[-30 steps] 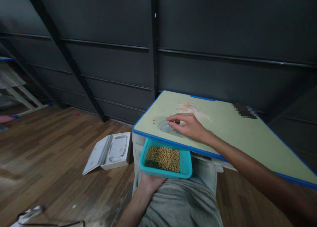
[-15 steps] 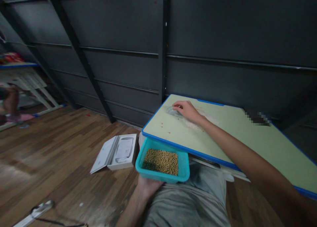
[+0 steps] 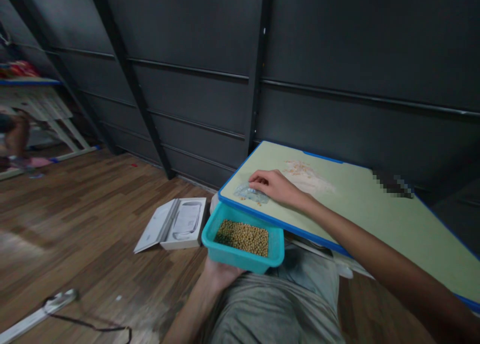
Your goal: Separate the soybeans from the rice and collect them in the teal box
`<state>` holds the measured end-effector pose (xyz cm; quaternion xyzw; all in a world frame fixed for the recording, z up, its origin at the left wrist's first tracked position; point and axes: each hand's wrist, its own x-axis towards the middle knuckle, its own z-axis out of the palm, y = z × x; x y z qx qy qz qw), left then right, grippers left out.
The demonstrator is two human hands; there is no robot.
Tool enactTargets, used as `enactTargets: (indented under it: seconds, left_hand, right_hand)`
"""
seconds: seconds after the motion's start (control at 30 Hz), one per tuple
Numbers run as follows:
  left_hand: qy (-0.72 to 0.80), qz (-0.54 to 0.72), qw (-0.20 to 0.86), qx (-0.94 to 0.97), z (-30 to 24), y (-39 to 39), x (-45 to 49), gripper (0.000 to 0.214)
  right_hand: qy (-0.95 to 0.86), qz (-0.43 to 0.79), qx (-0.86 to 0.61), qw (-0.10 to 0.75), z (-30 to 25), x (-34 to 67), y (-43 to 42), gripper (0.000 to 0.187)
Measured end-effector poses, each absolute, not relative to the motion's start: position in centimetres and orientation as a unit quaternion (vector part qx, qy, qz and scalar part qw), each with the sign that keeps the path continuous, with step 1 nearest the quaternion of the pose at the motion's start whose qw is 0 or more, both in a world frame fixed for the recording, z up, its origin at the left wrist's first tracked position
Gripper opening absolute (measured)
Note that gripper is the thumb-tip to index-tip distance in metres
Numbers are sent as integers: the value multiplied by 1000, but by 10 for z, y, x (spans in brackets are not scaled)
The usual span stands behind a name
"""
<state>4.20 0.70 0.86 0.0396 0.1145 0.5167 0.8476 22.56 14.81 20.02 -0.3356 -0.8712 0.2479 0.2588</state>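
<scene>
My left hand (image 3: 221,274) is under a turquoise plastic tray (image 3: 240,260), holding it up against the table's front edge. Dried soybeans (image 3: 247,239) cover the bottom of the tray. Over the table's front left corner, my right hand (image 3: 272,184) has its fingers curled onto a clear, flat plastic piece (image 3: 245,191) that lies on the tabletop; its exact kind is not plain. A few loose soybeans (image 3: 258,204) are at the near edge of the plastic, close to the blue rim above the tray.
The pale green table (image 3: 375,224) bears a smear of whitish powder with orange bits (image 3: 305,176). At its far right is a blurred-out dark object (image 3: 393,184). An open white box (image 3: 183,221) and a power strip (image 3: 56,304) with a black cord lie on the wooden floor.
My right hand has slid the clear plastic piece toward me and to the left, nearer the table's edge. Loose soybeans are now gathered at that edge. My left hand still holds the tray.
</scene>
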Motion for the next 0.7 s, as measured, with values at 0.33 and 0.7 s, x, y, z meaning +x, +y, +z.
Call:
enactTargets:
  seconds: [0.33, 0.7]
  left_hand:
    - [135, 508, 850, 40, 16, 9, 49, 52]
    - [128, 472, 872, 20, -4, -3, 89, 55]
  right_hand:
    - [-884, 223, -310, 269, 202, 226, 127, 13]
    - [-850, 299, -343, 265, 213, 314, 100, 14]
